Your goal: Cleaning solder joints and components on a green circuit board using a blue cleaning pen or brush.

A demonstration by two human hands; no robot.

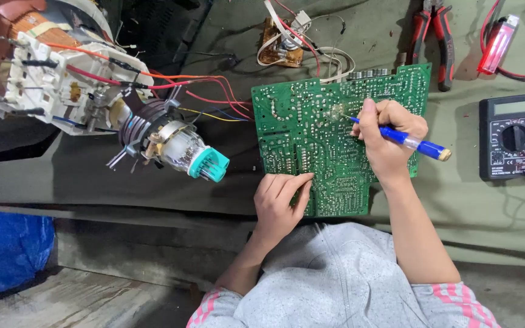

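Head view
Right hand (390,136): came in from below, forearm bare, fingers curled shut around a blue soldering iron (405,140) held like a pen; the tip touched the solder side of the board where a faint wisp of smoke showed.
Left hand (279,200): lay flat and mostly open, holding nothing, fingertips pressed on the board's near-left edge.
Circuit board (311,121): green, solder side up, lying on the bench (214,188) in front of the person's grey-clad knees, wires running from its far edge to a small brown board (281,48).
Tube neck assembly (174,143): left of the board, well apart from it, glass neck with a teal cap, coloured wires leading to a white yoke (44,67).
Multimeter (511,136): black, right of the board, near the right hand but not touching.
Pliers (434,36): red-handled, beyond the board.
Lighter (498,44): pink, far right corner.
Containers: none could be made out.
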